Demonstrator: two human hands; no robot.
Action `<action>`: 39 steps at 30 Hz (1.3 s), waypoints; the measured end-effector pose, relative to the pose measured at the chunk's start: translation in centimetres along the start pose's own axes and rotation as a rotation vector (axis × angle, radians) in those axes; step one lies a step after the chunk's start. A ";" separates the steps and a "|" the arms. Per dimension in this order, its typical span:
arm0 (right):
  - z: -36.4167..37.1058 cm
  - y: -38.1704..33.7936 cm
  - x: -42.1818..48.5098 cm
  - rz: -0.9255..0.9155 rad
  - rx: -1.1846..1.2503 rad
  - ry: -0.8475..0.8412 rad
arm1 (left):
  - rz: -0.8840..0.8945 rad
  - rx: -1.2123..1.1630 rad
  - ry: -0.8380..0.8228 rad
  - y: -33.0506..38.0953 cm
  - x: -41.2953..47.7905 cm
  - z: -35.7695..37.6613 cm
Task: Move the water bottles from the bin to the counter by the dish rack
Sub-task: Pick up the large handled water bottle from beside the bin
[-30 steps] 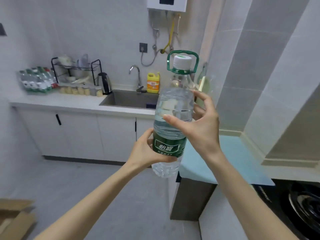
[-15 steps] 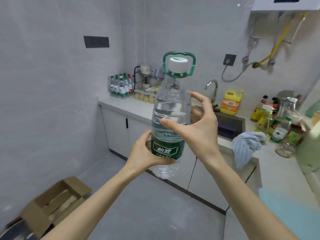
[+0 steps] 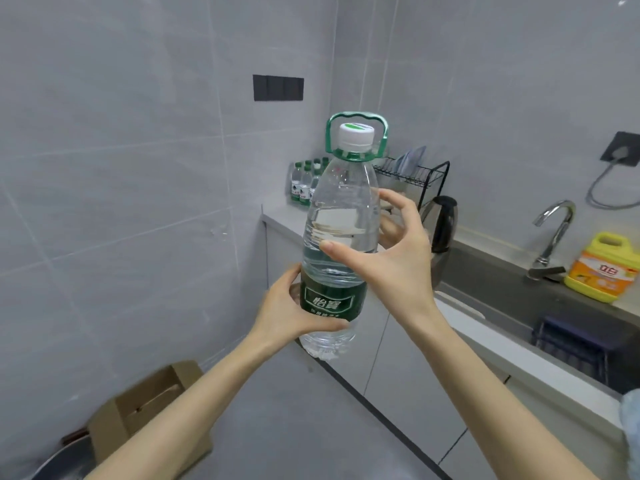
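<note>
Large water bottle (image 3: 341,237), capped, water up to its shoulder, upright in mid-air in front of the bench (image 3: 277,216). Grip: left hand (image 3: 291,313) fingers wrapped round the green label; right hand (image 3: 391,258) fingers curled round the upper body. Small bottles (image 3: 301,183) stand on the bench beside the dish rack (image 3: 426,174).

A person holds a large water bottle (image 3: 341,237) upright in a kitchen, left hand (image 3: 294,311) gripping its green label, right hand (image 3: 391,258) around its clear middle; small bottles (image 3: 302,183) stand beside a dish rack (image 3: 419,174) on the counter (image 3: 280,216).
</note>
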State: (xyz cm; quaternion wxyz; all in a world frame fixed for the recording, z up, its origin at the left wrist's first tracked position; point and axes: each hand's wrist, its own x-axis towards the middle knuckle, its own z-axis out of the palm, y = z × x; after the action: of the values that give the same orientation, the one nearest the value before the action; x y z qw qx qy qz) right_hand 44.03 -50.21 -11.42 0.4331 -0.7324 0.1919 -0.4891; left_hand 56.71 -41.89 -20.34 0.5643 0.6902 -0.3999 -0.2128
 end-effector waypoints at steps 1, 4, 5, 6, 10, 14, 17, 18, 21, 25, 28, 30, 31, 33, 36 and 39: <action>1.6 1.2 1.6 0.011 0.007 -0.007 | -0.007 -0.003 0.013 -1.0 2.0 -0.9; 5.6 4.0 5.9 0.018 0.011 -0.029 | -0.013 -0.016 0.027 -3.3 7.3 -3.4; 7.0 4.8 7.3 0.020 0.010 -0.034 | -0.016 -0.012 0.029 -4.1 9.0 -4.2; 8.3 5.5 8.6 0.021 0.013 -0.036 | -0.016 -0.016 0.030 -4.6 10.6 -5.1; 13.3 8.6 13.6 0.047 0.025 -0.037 | -0.014 -0.010 0.022 -7.1 17.3 -8.6; 17.7 11.7 18.5 0.079 0.028 -0.021 | -0.026 -0.005 0.005 -9.5 23.8 -11.6; 20.3 13.9 21.8 0.106 0.029 -0.029 | -0.040 0.008 0.006 -11.2 27.9 -13.1; 21.2 14.6 22.9 0.114 0.026 -0.032 | -0.045 0.006 0.004 -11.8 29.3 -13.6; 23.5 17.0 26.1 0.128 0.033 -0.045 | -0.058 -0.003 0.007 -13.6 33.4 -14.5; 25.8 21.0 30.5 0.142 0.032 -0.073 | -0.079 0.005 0.039 -16.6 38.9 -15.2; 27.6 24.6 34.3 0.146 0.032 -0.104 | -0.073 0.014 0.059 -18.7 43.7 -15.4; 28.6 26.8 36.7 0.162 0.045 -0.117 | -0.082 0.009 0.065 -19.8 46.7 -15.4; 29.5 29.0 39.2 0.165 0.056 -0.118 | -0.091 0.012 0.073 -20.9 49.9 -15.6; 30.2 30.0 40.8 0.160 0.058 -0.135 | -0.093 0.011 0.078 -21.3 51.9 -15.8; 31.9 33.8 45.2 0.172 0.055 -0.143 | -0.107 0.029 0.087 -23.6 57.6 -15.8; 33.4 37.2 48.9 0.192 0.042 -0.151 | -0.132 0.038 0.085 -25.8 62.7 -15.7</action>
State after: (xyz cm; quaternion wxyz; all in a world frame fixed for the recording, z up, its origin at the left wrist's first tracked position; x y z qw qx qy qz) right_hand 100.71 -90.31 -20.01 0.5062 -0.7362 0.2178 -0.3929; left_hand 113.42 -80.91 -30.65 0.5523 0.7340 -0.3333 -0.2124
